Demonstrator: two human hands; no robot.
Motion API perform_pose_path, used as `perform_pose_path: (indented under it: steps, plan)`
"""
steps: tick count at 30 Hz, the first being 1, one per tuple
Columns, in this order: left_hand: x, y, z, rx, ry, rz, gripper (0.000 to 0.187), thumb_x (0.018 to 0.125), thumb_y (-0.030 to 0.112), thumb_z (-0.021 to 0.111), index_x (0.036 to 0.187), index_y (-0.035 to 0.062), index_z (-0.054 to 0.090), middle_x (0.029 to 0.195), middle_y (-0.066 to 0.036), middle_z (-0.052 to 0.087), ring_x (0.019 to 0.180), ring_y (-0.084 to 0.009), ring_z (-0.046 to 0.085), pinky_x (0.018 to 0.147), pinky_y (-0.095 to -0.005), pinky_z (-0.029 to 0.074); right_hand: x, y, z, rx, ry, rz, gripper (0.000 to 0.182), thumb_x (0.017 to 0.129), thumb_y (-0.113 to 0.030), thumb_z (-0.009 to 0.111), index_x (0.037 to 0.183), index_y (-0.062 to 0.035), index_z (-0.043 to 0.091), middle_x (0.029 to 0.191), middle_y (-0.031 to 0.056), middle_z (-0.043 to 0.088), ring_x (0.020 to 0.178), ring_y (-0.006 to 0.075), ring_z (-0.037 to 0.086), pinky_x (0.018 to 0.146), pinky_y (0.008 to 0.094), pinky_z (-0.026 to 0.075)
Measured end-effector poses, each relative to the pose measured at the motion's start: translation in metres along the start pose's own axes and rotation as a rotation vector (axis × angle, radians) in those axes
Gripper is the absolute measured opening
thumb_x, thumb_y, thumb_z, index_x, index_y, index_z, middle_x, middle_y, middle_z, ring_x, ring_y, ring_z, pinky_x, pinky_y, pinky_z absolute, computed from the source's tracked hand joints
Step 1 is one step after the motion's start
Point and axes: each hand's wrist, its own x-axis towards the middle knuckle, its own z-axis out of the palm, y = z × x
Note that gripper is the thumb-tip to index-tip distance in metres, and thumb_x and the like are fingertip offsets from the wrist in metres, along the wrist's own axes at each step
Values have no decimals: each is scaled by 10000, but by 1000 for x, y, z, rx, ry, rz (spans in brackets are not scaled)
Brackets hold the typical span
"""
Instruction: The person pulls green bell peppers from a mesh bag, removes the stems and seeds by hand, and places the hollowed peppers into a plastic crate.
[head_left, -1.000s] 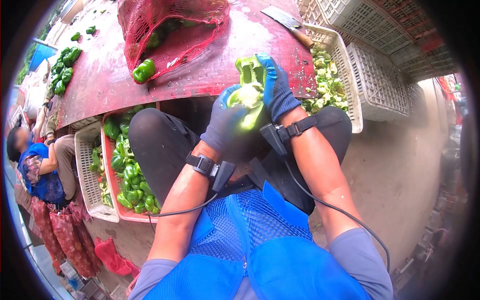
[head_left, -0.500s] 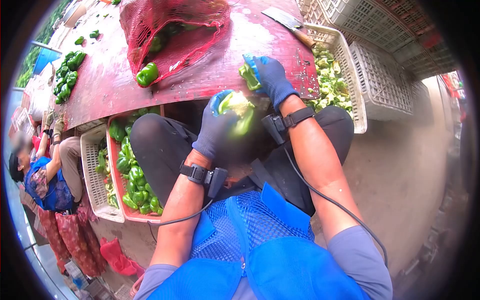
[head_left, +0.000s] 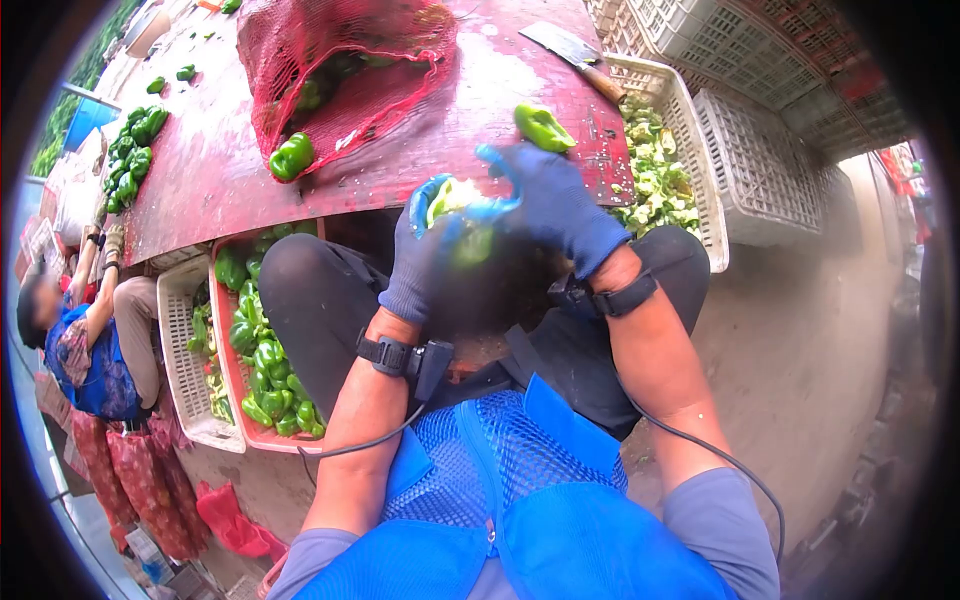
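My left hand (head_left: 425, 245), in a dark blue glove with bright blue fingertips, is closed around a cut green bell pepper (head_left: 455, 198) with its pale, seedy inside showing. Just right of it, my right hand (head_left: 555, 200), gloved the same way, has thumb and forefinger spread apart. Its lower fingertip reaches the edge of that pepper; whether it touches is blurred. On the red table (head_left: 480, 110), beyond my right hand, lies a piece of green pepper (head_left: 543, 128). Motion smears the lower part of the held pepper.
A cleaver (head_left: 570, 58) lies near a crate of pepper scraps (head_left: 655, 165). A red mesh bag (head_left: 345, 85) holds peppers, with one green pepper (head_left: 291, 157) at its mouth. Left of my knee stands an orange crate (head_left: 235, 380) of whole peppers. A co-worker (head_left: 95, 350) sits at far left.
My right hand has let go of a pepper piece, which now lies on the table. It has come down towards the pepper in my left hand, its fingers spreading.
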Motion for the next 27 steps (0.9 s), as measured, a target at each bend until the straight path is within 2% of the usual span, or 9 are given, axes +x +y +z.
perform_pose_path:
  steps: [2, 3, 10, 11, 15, 16, 20, 23, 27]
  plan:
    - [0, 0, 1, -20, -11, -6, 539, 830, 161, 601, 1319, -38, 497, 1191, -97, 606, 1091, -172, 568, 987, -309, 438, -7, -3, 10, -58, -33, -48, 595, 784, -431, 710, 1230, -56, 588, 1008, 191, 658, 960, 368, 641, 847, 446, 500]
    - [-1, 0, 1, -9, -25, 41, 550, 832, 183, 605, 1322, -38, 492, 1203, -98, 596, 1102, -174, 562, 993, -311, 434, -8, -6, 8, -70, -75, -20, 525, 792, -395, 695, 1168, -41, 602, 1014, 217, 648, 984, 383, 632, 853, 467, 492]
    - [-1, -9, 2, 171, -54, 132, 591, 826, 243, 615, 1330, -34, 483, 1260, -111, 552, 1161, -176, 522, 1019, -313, 414, -6, -10, 18, -40, -168, 115, 552, 755, -440, 741, 1094, -32, 589, 912, 229, 670, 888, 406, 660, 769, 468, 522]
    - [-1, -7, 5, 197, 7, 175, 434, 817, 113, 586, 1230, -15, 555, 1176, -135, 591, 1097, -212, 559, 992, -347, 431, -6, -11, 19, -4, -155, 130, 490, 762, -408, 722, 1044, -26, 596, 907, 224, 667, 889, 397, 659, 774, 465, 520]
    - [3, -3, 3, 190, 30, 168, 390, 823, 73, 567, 1201, -22, 583, 1093, -111, 633, 987, -184, 601, 910, -315, 477, -7, -15, 18, 151, -156, 173, 424, 761, -371, 706, 967, -14, 607, 891, 228, 665, 885, 402, 655, 773, 462, 518]
    - [3, 1, 3, 116, 8, 63, 396, 838, 83, 563, 1216, -32, 586, 1112, -102, 642, 1003, -168, 601, 923, -302, 473, -7, -12, 20, 151, -158, 173, 424, 761, -371, 706, 967, -14, 607, 891, 228, 665, 885, 402, 655, 773, 462, 518]
    - [2, 9, -2, -80, -37, -116, 394, 851, 50, 556, 1233, -40, 595, 1132, -95, 659, 1007, -147, 614, 918, -275, 479, -9, -7, 19, 294, -151, 179, 417, 725, -310, 754, 976, 1, 633, 871, 221, 674, 822, 354, 678, 736, 415, 527]
    - [-5, 17, -1, -7, -43, -182, 386, 849, 29, 573, 1230, -32, 601, 1151, -99, 657, 1033, -147, 613, 935, -277, 475, -13, -5, 20, 427, -180, 213, 440, 706, -279, 784, 1015, 2, 646, 877, 203, 685, 804, 290, 687, 733, 380, 530]
    - [-7, 10, -5, 190, -25, 36, 372, 849, 14, 593, 1219, -19, 614, 1162, -92, 655, 1048, -149, 610, 948, -287, 473, -17, -5, 23, 467, -139, 165, 437, 734, -249, 786, 1071, -7, 649, 920, 177, 701, 821, 227, 682, 768, 342, 528]
